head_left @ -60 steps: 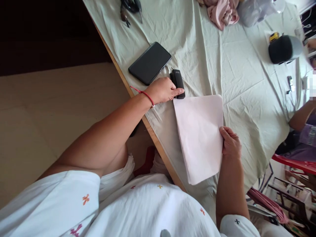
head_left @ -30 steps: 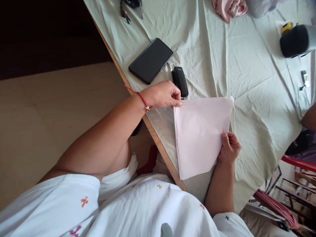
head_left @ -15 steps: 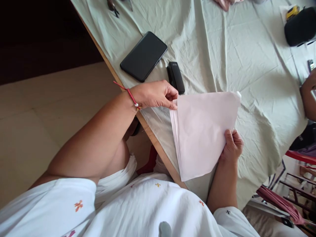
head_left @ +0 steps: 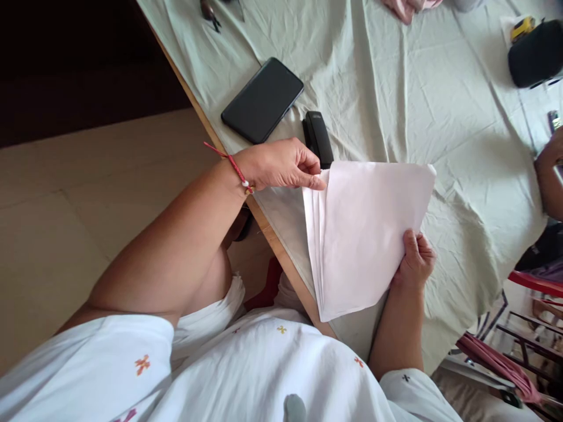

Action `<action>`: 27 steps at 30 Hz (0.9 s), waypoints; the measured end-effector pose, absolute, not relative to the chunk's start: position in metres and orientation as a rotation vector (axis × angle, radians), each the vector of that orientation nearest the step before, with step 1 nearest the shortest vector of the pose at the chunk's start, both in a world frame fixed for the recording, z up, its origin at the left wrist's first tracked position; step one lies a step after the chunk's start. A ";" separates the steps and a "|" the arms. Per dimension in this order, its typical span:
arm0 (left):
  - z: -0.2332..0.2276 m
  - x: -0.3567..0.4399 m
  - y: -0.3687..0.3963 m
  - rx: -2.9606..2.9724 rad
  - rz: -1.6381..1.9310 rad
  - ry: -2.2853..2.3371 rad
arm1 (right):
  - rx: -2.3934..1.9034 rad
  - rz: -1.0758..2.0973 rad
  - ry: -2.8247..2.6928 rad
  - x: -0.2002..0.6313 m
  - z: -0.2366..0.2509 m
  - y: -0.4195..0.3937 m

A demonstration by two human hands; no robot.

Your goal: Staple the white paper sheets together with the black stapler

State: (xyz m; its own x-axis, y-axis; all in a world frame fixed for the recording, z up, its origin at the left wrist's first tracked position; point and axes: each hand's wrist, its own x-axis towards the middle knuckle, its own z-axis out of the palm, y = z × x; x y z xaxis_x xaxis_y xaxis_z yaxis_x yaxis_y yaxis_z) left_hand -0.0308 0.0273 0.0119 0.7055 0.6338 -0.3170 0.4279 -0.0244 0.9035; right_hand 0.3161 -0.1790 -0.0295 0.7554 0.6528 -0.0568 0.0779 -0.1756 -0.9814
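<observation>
Fingers [head_left: 313,176] pinch the fanned paper stack [head_left: 365,234] corner.

A small stack of white paper sheets [head_left: 367,234] is held just above the cloth-covered table [head_left: 396,88], over its near edge. The sheets are plain and unmarked on the face that shows. The stack is tilted, its top edge running level and its lower corner pointed toward the table's near edge. Along the left side the sheets are fanned slightly apart, so that several separate edges can be seen. The upper left corner is pinched; the lower right edge is gripped.
</observation>
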 end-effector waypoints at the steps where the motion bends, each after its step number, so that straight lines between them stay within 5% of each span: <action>1: 0.011 -0.031 0.028 1.657 0.200 0.855 | -1.691 0.562 -0.577 0.317 -0.030 -0.179; 27: 0.012 -0.035 0.033 1.779 0.077 1.011 | -1.763 0.576 -0.653 0.318 -0.029 -0.178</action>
